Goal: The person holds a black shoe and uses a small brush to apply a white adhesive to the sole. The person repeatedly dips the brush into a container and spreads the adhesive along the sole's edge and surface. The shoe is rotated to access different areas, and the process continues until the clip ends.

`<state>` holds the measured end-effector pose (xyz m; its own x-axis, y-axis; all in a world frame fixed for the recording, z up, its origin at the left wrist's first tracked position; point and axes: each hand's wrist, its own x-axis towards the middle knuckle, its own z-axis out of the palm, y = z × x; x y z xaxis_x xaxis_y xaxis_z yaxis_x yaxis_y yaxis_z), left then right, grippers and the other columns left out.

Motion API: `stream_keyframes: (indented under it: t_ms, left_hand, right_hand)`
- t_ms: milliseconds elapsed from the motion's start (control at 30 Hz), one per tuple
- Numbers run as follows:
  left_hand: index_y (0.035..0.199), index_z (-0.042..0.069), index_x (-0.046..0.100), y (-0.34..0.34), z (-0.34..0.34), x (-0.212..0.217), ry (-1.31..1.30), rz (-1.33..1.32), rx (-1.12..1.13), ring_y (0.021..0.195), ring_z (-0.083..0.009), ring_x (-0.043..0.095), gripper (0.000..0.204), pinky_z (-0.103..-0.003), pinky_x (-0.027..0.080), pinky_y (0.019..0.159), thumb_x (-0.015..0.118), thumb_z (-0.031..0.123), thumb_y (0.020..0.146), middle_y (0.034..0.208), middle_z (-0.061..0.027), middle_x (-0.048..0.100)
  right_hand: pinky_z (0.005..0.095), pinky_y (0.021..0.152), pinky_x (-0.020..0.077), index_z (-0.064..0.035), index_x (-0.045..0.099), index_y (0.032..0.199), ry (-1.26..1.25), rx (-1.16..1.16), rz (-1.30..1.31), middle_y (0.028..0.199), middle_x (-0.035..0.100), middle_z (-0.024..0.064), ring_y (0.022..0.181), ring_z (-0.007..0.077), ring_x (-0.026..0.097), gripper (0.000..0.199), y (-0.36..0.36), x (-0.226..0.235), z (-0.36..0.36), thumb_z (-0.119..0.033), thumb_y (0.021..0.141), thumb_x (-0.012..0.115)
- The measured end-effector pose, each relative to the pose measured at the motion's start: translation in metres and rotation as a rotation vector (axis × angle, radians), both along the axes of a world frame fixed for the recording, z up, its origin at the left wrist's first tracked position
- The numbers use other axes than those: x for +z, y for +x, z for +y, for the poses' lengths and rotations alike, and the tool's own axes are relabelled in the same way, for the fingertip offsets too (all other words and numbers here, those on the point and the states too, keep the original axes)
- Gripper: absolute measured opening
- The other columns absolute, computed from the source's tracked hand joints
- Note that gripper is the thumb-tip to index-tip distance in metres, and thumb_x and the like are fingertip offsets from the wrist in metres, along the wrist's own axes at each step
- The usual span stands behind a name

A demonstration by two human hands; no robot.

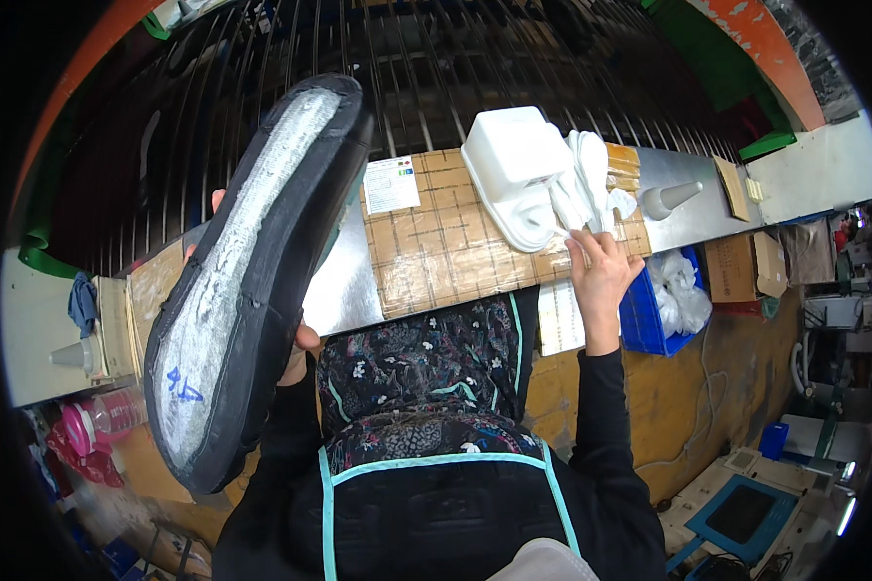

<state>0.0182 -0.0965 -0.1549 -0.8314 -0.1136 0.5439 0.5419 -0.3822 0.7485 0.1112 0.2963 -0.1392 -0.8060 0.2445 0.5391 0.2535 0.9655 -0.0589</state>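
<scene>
My left hand (307, 336) is closed round a black shoe upper (312, 208), held raised and tilted at the left. Its underside faces me, with a rough silvery-white strip (228, 247) down the middle and blue marks near the lower end. Most of that hand is hidden behind the shoe. On the bench, my right hand (601, 266) reaches to a white block-shaped container (518, 145) with white looped pieces (586, 165) beside it. Thumb and forefinger pinch together at the end of a thin white piece (559, 225); the rest of it is hard to make out.
Taped brown cardboard (426, 261) covers part of the metal bench (344, 281). Beyond lies a rack of metal bars (417, 77). A grey-white cone (670, 198) lies right of the container. Below the bench's right side stands a blue bin (639, 324) with clear plastic bags.
</scene>
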Motion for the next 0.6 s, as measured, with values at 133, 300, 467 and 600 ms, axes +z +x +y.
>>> stream_keyframes:
  t_ms: [133, 300, 467, 600]
  left_hand:
    - [0.143, 0.005, 0.037, 0.005, -0.024, -0.011, -0.356, -0.034, 0.237, 0.127, -0.0181, 0.044, 0.103, -0.037, 0.035, 0.108, 0.070, 0.070, 0.070, 0.141, -0.0065, 0.046]
    - [0.141, 0.004, 0.040, 0.003, -0.034, -0.025, -0.618, 0.041, 0.481, 0.125, -0.0169, 0.045, 0.096, -0.034, 0.036, 0.106, 0.068, 0.067, 0.075, 0.139, -0.0052, 0.048]
    - [0.140, 0.004, 0.041, -0.004, -0.035, -0.027, -0.505, 0.008, 0.463, 0.124, -0.0169, 0.046, 0.091, -0.034, 0.036, 0.106, 0.068, 0.063, 0.076, 0.139, -0.0049, 0.049]
    - [0.140, 0.005, 0.042, 0.002, -0.041, -0.028, -0.485, -0.014, 0.424, 0.124, -0.0169, 0.047, 0.088, -0.033, 0.036, 0.107, 0.068, 0.061, 0.077, 0.138, -0.0047, 0.049]
  right_hand:
    - [0.0363, 0.075, 0.0283, -0.0225, 0.074, 0.089, 0.020, 0.045, 0.008, 0.081, 0.062, -0.0041, 0.076, 0.0150, 0.057, 0.010, 0.010, 0.007, 0.007, -0.025, 0.080, 0.075]
    - [0.0358, 0.076, 0.0282, -0.0210, 0.075, 0.088, -0.027, 0.038, -0.003, 0.082, 0.063, -0.0050, 0.076, 0.0132, 0.058, 0.009, 0.008, 0.004, 0.010, -0.025, 0.080, 0.075]
    - [0.0369, 0.077, 0.0294, -0.0202, 0.075, 0.087, 0.035, -0.027, 0.057, 0.082, 0.064, -0.0047, 0.076, 0.0150, 0.058, 0.008, 0.001, 0.003, 0.008, -0.024, 0.081, 0.074]
    - [0.0365, 0.077, 0.0290, -0.0195, 0.076, 0.091, 0.021, 0.024, -0.041, 0.080, 0.065, -0.0031, 0.077, 0.0153, 0.061, 0.011, -0.001, 0.004, 0.009, -0.024, 0.082, 0.073]
